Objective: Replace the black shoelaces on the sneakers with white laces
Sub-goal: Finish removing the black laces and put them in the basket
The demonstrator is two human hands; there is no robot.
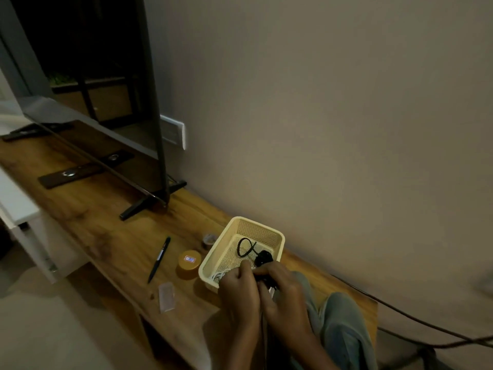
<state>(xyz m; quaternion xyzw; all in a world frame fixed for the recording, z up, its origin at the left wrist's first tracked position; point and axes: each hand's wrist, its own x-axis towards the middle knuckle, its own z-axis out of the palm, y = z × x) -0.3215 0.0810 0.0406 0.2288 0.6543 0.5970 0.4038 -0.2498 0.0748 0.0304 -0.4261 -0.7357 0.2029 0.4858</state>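
A cream plastic basket [274, 237] stands on the wooden bench near the wall. A black shoelace [246, 247] lies looped inside it, with a dark bundle beside it. White laces [218, 275] show in the basket's near corner. My left hand [238, 292] and my right hand [282, 287] are pressed together at the basket's near edge. Both pinch a black lace [262, 276] that runs between them and hangs down below. No sneakers are in sight.
On the wooden bench [106, 231] lie a black pen [159, 259], an orange round tin [189, 263], a small clear plastic piece [166, 297] and a roll of tape [209, 240]. A television [88, 97] stands to the left. A cable [416, 320] trails along the wall. Grey cloth [344, 324] lies below my right hand.
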